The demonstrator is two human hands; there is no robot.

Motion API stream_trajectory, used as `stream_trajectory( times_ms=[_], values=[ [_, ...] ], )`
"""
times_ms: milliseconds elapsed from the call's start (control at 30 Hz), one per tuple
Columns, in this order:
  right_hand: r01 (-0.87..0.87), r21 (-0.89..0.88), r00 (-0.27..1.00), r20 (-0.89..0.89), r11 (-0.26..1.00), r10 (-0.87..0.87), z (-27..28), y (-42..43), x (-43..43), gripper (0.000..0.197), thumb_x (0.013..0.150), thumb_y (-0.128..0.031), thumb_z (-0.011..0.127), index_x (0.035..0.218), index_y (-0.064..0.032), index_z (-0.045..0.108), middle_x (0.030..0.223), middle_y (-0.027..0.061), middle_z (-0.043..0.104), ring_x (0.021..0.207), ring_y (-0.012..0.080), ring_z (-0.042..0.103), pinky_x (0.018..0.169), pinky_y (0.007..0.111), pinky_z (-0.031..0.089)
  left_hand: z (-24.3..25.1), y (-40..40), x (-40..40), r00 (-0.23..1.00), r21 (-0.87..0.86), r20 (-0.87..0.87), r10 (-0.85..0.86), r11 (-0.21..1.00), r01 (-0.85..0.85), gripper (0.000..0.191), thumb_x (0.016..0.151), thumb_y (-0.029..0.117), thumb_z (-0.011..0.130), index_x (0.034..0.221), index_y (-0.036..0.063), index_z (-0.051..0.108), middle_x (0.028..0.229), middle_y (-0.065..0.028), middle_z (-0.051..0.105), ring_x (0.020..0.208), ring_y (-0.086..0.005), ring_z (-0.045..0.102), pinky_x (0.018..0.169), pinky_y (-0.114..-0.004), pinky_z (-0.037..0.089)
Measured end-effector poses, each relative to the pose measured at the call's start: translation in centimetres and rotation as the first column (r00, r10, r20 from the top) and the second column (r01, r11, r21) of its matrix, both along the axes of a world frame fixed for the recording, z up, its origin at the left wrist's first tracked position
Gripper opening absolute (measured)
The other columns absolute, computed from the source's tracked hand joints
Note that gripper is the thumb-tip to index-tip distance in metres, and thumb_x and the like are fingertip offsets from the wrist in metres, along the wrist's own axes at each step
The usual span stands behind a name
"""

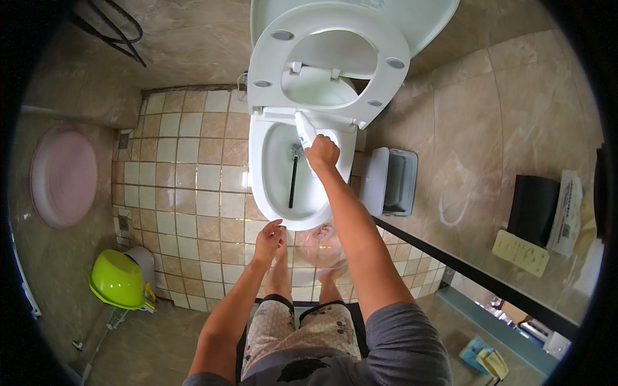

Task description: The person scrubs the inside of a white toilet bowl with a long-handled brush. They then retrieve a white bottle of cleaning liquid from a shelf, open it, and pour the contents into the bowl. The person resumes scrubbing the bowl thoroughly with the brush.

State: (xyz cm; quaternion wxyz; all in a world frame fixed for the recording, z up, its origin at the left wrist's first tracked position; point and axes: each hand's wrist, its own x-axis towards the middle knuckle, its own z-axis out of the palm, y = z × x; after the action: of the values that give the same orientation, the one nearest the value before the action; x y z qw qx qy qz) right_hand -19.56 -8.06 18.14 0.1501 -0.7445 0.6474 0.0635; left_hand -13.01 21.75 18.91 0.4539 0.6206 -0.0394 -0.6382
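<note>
My right hand (pixel 322 150) grips a white plastic bottle (pixel 304 126) and holds it above the toilet bowl (pixel 264 188). The bottle is tilted, with its narrow end towards the hinge side. Inside the bowl rests a toilet brush with a black handle (pixel 292 186); its head lies near the back, partly beside the bottle. The toilet seat (pixel 264 60) and the lid (pixel 429 19) are both raised. Near the bowl's front rim hangs my left hand (pixel 269 241), fingers loosely bent and apart. Nothing is plainly visible in it.
Right of the toilet stands a grey bin (pixel 401 207) with its lid up. A transparent plastic basin (pixel 321 253) is on the tiled floor by my feet. A pink basin (pixel 65 176) and a lime-green basin (pixel 116 277) are at left. A dark bar (pixel 463 268) crosses at right.
</note>
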Motion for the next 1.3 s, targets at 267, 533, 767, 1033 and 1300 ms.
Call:
stream_trajectory(
  times_ms=[267,533,767,1033,1300],
  values=[
    [0.189,0.048,0.982,-0.033,0.981,-0.188,2.3,0.1,-6.8,0.041,0.076,-0.031,0.074,0.100,-0.0001,0.063,0.102,0.0192,0.067,0.094,0.0350,0.067,0.082,0.043,0.054,-0.6,1.0,-0.2,0.995,0.061,0.038,-0.089,0.994,0.087,0.033,0.093,0.017,0.063,0.123,0.0039,0.059,0.082,0.0010,0.060,0.060,-0.0067,0.053,0.054,-0.021,0.043],
    [-0.116,0.132,0.991,-0.052,0.984,0.124,1.9,6.1,-8.8,0.045,0.075,-0.034,0.077,0.102,-0.0013,0.063,0.099,0.0154,0.067,0.090,0.0313,0.068,0.078,0.042,0.055,-0.9,2.2,-0.5,0.995,0.055,0.016,-0.101,0.993,0.100,0.031,0.094,0.017,0.061,0.121,0.0033,0.060,0.080,0.0010,0.058,0.059,-0.0067,0.052,0.052,-0.021,0.043],
    [-0.205,0.258,0.979,0.067,0.944,0.195,-1.8,14.0,-6.5,0.034,0.073,-0.026,0.074,0.095,-0.0019,0.064,0.094,0.0159,0.066,0.086,0.0317,0.067,0.076,0.042,0.054,-1.7,3.7,-0.9,0.984,0.073,0.062,-0.169,0.984,0.164,0.031,0.095,0.017,0.058,0.123,0.0035,0.059,0.086,-0.0008,0.062,0.063,-0.0072,0.053,0.054,-0.022,0.044],
    [-0.155,0.342,0.986,-0.008,0.927,0.168,-3.4,19.3,-10.0,0.030,0.072,-0.023,0.073,0.094,-0.0040,0.067,0.092,0.0150,0.069,0.087,0.0307,0.068,0.077,0.042,0.054,-1.7,5.4,-0.8,0.971,0.059,0.100,-0.218,0.975,0.213,0.034,0.096,0.020,0.056,0.126,0.0020,0.056,0.100,-0.0028,0.067,0.065,-0.0076,0.053,0.057,-0.023,0.044],
    [0.019,0.297,0.985,-0.168,0.955,0.033,-1.0,14.4,-15.1,0.032,0.075,-0.029,0.075,0.094,-0.0042,0.068,0.095,0.0148,0.070,0.088,0.0302,0.068,0.077,0.040,0.055,-1.2,5.5,-0.8,0.971,0.124,0.104,-0.213,0.972,0.200,0.035,0.097,0.018,0.055,0.128,0.0020,0.054,0.099,-0.0017,0.067,0.065,-0.0073,0.053,0.058,-0.023,0.044]
  ],
)
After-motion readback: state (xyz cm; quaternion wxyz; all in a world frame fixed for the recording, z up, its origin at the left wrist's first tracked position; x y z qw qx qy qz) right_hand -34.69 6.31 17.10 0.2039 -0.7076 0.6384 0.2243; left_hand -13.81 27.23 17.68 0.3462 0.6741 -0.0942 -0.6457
